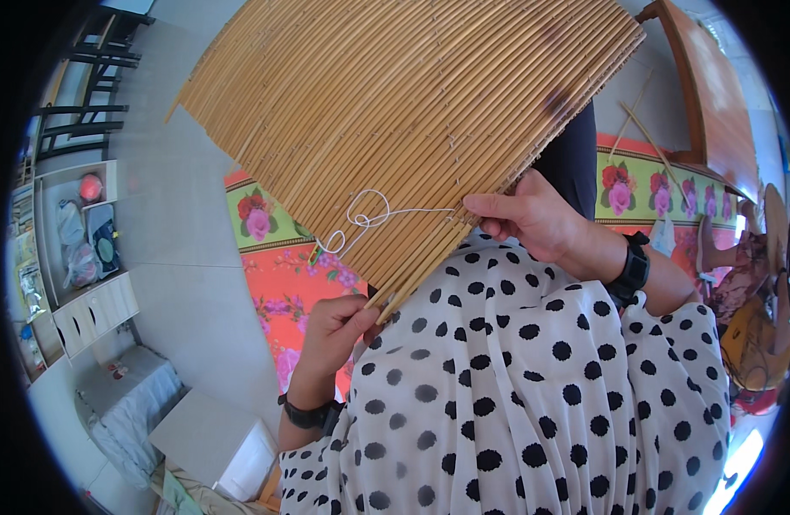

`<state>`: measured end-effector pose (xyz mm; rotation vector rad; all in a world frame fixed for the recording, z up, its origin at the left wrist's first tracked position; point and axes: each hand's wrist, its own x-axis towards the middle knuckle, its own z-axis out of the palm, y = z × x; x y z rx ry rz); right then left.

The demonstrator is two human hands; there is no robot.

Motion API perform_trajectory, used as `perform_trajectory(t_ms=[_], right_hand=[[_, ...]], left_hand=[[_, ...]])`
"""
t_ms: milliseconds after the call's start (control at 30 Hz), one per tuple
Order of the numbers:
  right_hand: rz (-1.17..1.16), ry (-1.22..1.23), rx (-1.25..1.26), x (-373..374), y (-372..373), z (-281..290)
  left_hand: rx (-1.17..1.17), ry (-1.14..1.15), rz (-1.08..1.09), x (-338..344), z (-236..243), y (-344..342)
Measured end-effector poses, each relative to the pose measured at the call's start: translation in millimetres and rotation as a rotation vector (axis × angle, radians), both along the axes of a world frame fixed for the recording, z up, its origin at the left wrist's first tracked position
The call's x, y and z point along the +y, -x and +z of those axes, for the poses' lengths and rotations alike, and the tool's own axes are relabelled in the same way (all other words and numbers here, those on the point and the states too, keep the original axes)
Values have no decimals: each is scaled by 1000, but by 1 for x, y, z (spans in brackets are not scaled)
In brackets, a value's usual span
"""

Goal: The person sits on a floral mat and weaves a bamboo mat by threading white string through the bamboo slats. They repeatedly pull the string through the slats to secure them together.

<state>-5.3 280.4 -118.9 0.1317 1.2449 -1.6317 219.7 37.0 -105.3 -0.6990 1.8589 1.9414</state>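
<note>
A large mat of thin tan sticks [395, 94], bound side by side with rows of thread, lies tilted across my lap. My left hand [331, 335] is closed around the ends of the nearest sticks [404, 287] at the mat's lower corner. Further right, my right hand [537, 215] pinches the near edge, its thumb on top and its other fingers partly hidden beneath. A loose white thread [367, 206] runs from beside that thumb and curls in loops over the sticks. Near its far end a small green object [315, 255] shows at the mat's edge.
An orange floral floor covering [279, 292] spreads beneath. Loose sticks [648, 133] lie at the right near a wooden piece of furniture [708, 94]. Another person's arm [717, 256] shows at far right. Shelving with bags [82, 245] and a white box [210, 438] stand left.
</note>
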Motion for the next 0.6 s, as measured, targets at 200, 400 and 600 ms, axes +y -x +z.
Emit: perform_trajectory(t_ms=[200,400,600], right_hand=[[-17,-19,47,-1,2,-3],[-8,-1,87,2,4,-7],[-23,2,113,6,6,-8]], left_hand=[[5,-38,-41,3,-4,0],[51,143,-100,-12,1,8],[251,689,29,-62,25,14]])
